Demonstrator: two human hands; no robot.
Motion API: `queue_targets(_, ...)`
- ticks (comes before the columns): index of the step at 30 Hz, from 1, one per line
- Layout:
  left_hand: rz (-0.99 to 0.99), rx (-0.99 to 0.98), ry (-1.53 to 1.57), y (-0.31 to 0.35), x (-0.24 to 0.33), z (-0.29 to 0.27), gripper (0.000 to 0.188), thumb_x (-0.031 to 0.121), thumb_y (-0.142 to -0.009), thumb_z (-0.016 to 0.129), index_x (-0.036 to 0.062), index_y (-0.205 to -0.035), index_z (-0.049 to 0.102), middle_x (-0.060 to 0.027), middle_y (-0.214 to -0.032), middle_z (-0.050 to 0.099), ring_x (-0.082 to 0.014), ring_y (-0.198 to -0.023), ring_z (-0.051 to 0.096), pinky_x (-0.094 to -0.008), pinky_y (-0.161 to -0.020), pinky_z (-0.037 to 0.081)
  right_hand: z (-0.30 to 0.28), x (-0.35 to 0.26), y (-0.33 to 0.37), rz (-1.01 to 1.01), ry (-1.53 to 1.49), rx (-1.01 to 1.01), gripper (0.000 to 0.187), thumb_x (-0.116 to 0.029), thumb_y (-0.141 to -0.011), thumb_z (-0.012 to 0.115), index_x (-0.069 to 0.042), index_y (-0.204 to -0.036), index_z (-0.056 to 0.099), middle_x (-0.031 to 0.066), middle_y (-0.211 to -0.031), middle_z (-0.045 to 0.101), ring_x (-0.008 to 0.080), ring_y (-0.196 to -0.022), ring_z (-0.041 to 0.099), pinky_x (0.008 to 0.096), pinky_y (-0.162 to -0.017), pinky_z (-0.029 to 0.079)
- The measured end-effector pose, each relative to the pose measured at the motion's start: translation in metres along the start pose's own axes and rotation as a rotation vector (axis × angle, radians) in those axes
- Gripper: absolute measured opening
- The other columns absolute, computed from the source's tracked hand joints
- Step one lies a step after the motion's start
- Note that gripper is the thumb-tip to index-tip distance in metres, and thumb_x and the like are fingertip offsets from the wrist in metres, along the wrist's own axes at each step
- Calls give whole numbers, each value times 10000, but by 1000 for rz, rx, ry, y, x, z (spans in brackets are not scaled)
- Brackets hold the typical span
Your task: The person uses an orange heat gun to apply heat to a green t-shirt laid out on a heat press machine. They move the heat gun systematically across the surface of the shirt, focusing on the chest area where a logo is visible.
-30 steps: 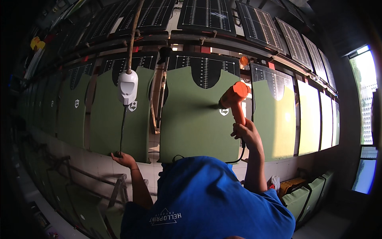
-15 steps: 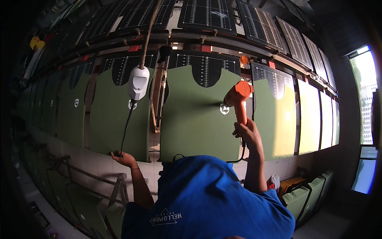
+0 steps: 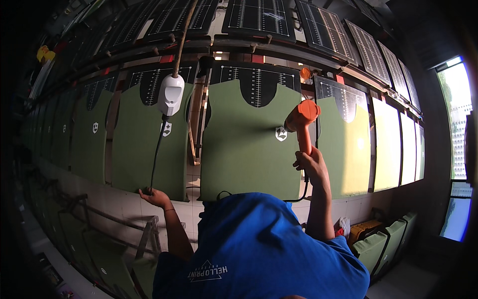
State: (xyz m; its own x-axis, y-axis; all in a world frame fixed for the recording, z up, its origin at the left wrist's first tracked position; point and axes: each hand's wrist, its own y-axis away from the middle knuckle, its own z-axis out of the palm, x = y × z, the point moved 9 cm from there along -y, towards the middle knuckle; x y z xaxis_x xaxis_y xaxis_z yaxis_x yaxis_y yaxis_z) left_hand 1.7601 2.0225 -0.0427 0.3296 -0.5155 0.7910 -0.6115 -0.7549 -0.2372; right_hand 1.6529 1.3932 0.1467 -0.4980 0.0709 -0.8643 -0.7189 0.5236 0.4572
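My right hand (image 3: 312, 163) is wrapped round the handle of an orange heat gun (image 3: 301, 115). Its nozzle points at a small white shield print (image 3: 281, 133) on a green shirt piece (image 3: 244, 164) laid over a black board. From the handle a black cord runs down beside me. My left hand (image 3: 156, 198) is closed on a black cable (image 3: 157, 152) at the front edge of the neighbouring green piece (image 3: 134, 159). That cable hangs from a white socket unit (image 3: 171, 95), which partly overlaps this piece in view, above its own white print (image 3: 166, 129).
Further green pieces on boards line the table to the left and right, the right ones in bright sunlight. Black ruled boards (image 3: 259, 20) stand on a rack behind. A wooden pole (image 3: 184, 40) reaches down to the socket unit. Metal framing (image 3: 148, 234) is low at left.
The white socket unit has swung slightly left and up, uncovering more of the print below it. The heat gun has shifted a little to the right, still facing the print.
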Motion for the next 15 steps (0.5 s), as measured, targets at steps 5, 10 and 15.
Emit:
queue_targets(5, 1, -8, 6, -1, -3, 0, 526, 289, -972, 540, -8, -1385, 404, -273, -1385, 458, -408, -1245, 498, -436, -1063, 388, -4, 3, -3, 23, -19, -34, 331, -180, -860, 601, 55, -1087, 549, 55, -789, 598, 135, -679, 640, 278, -603, 511)
queue_targets(10, 15, 3, 4, -1, -6, 1, 523, 279, -968, 546, -8, -1382, 406, -278, -1385, 455, -410, -1240, 500, -440, -1060, 387, -4, -1, 2, 40, 12, -20, 312, -182, -860, 602, 47, -1065, 549, 56, -790, 595, 141, -684, 642, 283, -612, 513)
queue_targets(15, 17, 1, 24, -2, -6, 2, 522, 268, -964, 552, -8, -1382, 405, -283, -1384, 452, -411, -1241, 497, -439, -1061, 386, -3, -1, 5, 21, 9, 39, 288, -187, -856, 612, 36, -1029, 555, 51, -775, 598, 139, -679, 643, 282, -617, 514)
